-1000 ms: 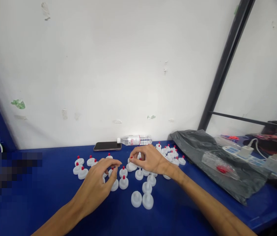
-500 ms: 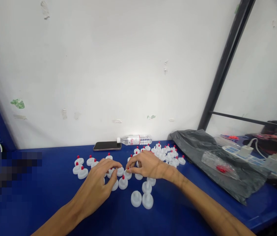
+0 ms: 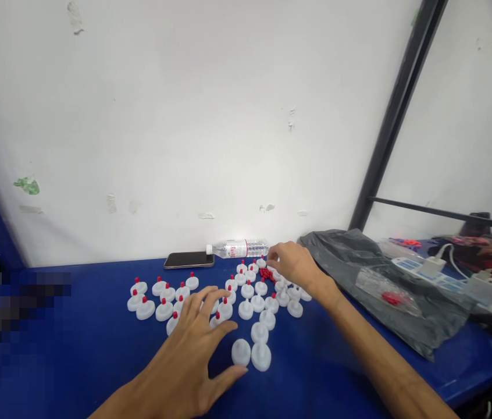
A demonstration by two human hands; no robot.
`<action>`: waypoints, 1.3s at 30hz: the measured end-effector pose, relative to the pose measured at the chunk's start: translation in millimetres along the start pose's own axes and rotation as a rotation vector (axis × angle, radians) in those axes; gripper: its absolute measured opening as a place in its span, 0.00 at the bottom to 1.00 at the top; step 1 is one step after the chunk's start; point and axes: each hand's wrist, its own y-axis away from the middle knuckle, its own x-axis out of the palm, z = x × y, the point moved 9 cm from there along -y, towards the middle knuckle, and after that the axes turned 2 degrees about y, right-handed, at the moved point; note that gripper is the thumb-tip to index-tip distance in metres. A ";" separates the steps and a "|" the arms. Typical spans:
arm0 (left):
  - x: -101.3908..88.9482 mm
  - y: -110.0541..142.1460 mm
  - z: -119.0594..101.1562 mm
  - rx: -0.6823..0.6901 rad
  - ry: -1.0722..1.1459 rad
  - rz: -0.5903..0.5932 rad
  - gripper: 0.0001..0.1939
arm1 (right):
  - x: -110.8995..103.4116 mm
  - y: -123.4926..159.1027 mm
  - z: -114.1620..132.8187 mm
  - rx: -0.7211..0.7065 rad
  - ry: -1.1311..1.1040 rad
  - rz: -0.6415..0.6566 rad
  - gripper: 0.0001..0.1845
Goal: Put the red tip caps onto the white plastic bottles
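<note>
Many white round nozzle lids stand on the blue table, a good part of them topped with small red caps. My left hand [image 3: 196, 343] is open, thumb and fingers spread. Its fingers reach over a red-tipped lid [image 3: 225, 309], and its thumb tip is beside a bare white lid [image 3: 241, 352]. My right hand [image 3: 293, 266] is at the back right with its fingers bent together, over a small pile of loose red caps [image 3: 266, 273]. What its fingertips hold, if anything, is hidden. Bare lids [image 3: 261, 356] stand in front of the pile.
A phone [image 3: 189, 260] and a lying plastic bottle [image 3: 237, 248] are against the wall. On the right lies a grey plastic bag [image 3: 342, 262] with a clear bag of red pieces [image 3: 389, 298] on it. Beyond it is a power strip [image 3: 416, 269] with chargers.
My right hand has left the middle lids and moved back and right to the red caps. My left hand has come nearer and right, and its fingers have spread.
</note>
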 end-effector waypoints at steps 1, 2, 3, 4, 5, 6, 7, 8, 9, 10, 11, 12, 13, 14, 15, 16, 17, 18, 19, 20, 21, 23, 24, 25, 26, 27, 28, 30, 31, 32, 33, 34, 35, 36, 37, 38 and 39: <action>4.2 1.1 -1.2 0.015 -0.003 0.013 0.19 | 5.3 -0.4 -3.1 0.007 0.014 0.037 0.09; 7.0 1.6 -2.1 0.024 -0.004 0.024 0.17 | 10.1 -0.8 -5.2 0.011 0.021 0.063 0.08; 8.5 1.7 -3.0 0.029 -0.001 0.033 0.15 | 14.4 -1.3 -6.4 0.013 0.025 0.081 0.07; 8.5 1.3 -3.9 0.029 0.004 0.038 0.13 | 18.4 -1.9 -7.0 0.015 0.032 0.097 0.08; 7.0 0.7 -4.9 0.026 0.010 0.037 0.11 | 22.0 -2.4 -7.1 0.017 0.040 0.110 0.09; 4.9 -0.2 -6.3 0.024 0.019 0.036 0.10 | 24.8 -2.9 -6.9 0.021 0.050 0.118 0.10; 2.4 -1.2 -7.6 0.020 0.029 0.034 0.10 | 27.0 -3.3 -6.6 0.025 0.060 0.125 0.10; 0.0 -2.3 -8.6 0.016 0.038 0.032 0.10 | 28.6 -3.6 -6.2 0.030 0.070 0.129 0.10; -2.3 -3.3 -8.9 0.009 0.045 0.028 0.10 | 29.7 -3.6 -5.7 0.034 0.080 0.133 0.10; -4.6 -4.2 -8.4 0.001 0.048 0.021 0.10 | 30.5 -3.5 -5.0 0.037 0.089 0.137 0.10; -6.8 -4.9 -7.2 -0.008 0.048 0.009 0.09 | 31.1 -3.3 -4.2 0.038 0.097 0.139 0.09; -9.0 -5.5 -5.4 -0.013 0.045 -0.009 0.09 | 31.7 -2.9 -3.2 0.037 0.104 0.141 0.09; -11.7 -6.0 -3.2 -0.015 0.043 -0.038 0.09 | 32.5 -2.5 -2.0 0.034 0.110 0.141 0.09; -14.5 -6.2 -1.2 -0.011 0.044 -0.070 0.08 | 33.4 -2.2 -0.7 0.029 0.114 0.141 0.09; -17.1 -6.2 0.8 -0.003 0.046 -0.103 0.08 | 34.8 -2.0 0.6 0.025 0.117 0.142 0.08; -19.1 -6.2 2.9 0.005 0.049 -0.131 0.08 | 36.5 -1.8 1.8 0.020 0.118 0.143 0.08; -21.0 -6.1 4.4 0.017 0.052 -0.158 0.09 | 38.4 -1.8 2.8 0.016 0.118 0.144 0.09; -23.1 -6.0 5.3 0.032 0.054 -0.188 0.10 | 40.2 -2.0 3.6 0.013 0.115 0.144 0.09; -25.3 -5.7 5.2 0.053 0.055 -0.216 0.11 | 41.6 -2.1 4.1 0.010 0.111 0.144 0.09; -27.9 -5.3 4.2 0.079 0.059 -0.247 0.12 | 42.4 -2.3 4.2 0.007 0.103 0.141 0.09; -31.0 -4.5 2.4 0.109 0.065 -0.282 0.13 | 42.2 -2.5 3.9 0.005 0.093 0.135 0.09; -36.3 -2.7 -1.2 0.159 0.079 -0.335 0.15 | 38.1 -2.9 2.4 0.003 0.059 0.110 0.08; -37.2 -2.3 -1.8 0.169 0.082 -0.342 0.16 | 33.9 -3.2 1.5 0.002 0.036 0.087 0.08; -37.5 -2.2 -1.6 0.170 0.085 -0.343 0.17 | 28.6 -3.4 1.0 -0.001 0.008 0.060 0.08; -36.9 -2.3 -0.3 0.161 0.089 -0.336 0.17 | 22.9 -3.7 1.2 -0.008 -0.022 0.032 0.08; -35.6 -2.7 1.8 0.147 0.096 -0.324 0.17 | 17.2 -3.8 2.4 -0.020 -0.047 0.006 0.08; -33.9 -3.0 4.5 0.131 0.109 -0.314 0.17 | 11.8 -3.8 5.1 -0.040 -0.085 -0.017 0.08; -31.0 -3.4 11.2 0.096 0.141 -0.307 0.16 | 2.7 -2.6 14.9 -0.102 -0.243 -0.050 0.08; -30.0 -3.4 15.3 0.072 0.150 -0.310 0.15 | -0.8 -1.2 21.7 -0.146 -0.365 -0.058 0.08; -29.2 -3.5 19.4 0.049 0.149 -0.315 0.15 | -3.8 1.0 29.3 -0.197 -0.503 -0.059 0.07; -29.1 -3.4 22.9 0.030 0.141 -0.322 0.14 | -6.1 3.8 37.5 -0.253 -0.640 -0.049 0.08; -29.3 -3.5 26.4 0.008 0.122 -0.326 0.13 | -7.1 7.3 46.0 -0.310 -0.758 -0.024 0.09; -29.5 -3.8 29.8 -0.014 0.098 -0.324 0.12 | -6.6 11.2 54.8 -0.366 -0.842 0.020 0.11; -30.2 -4.1 32.9 -0.036 0.073 -0.321 0.12 | -4.9 15.5 63.5 -0.421 -0.905 0.078 0.12; -31.3 -4.3 36.4 -0.063 0.047 -0.318 0.12 | -2.4 20.0 71.4 -0.468 -0.952 0.142 0.13; -33.1 -4.5 40.1 -0.095 0.020 -0.320 0.12 | 0.4 24.3 78.1 -0.505 -0.985 0.206 0.14; -35.4 -4.4 43.6 -0.127 -0.004 -0.325 0.11 | 3.0 28.0 83.3 -0.531 -1.008 0.258 0.15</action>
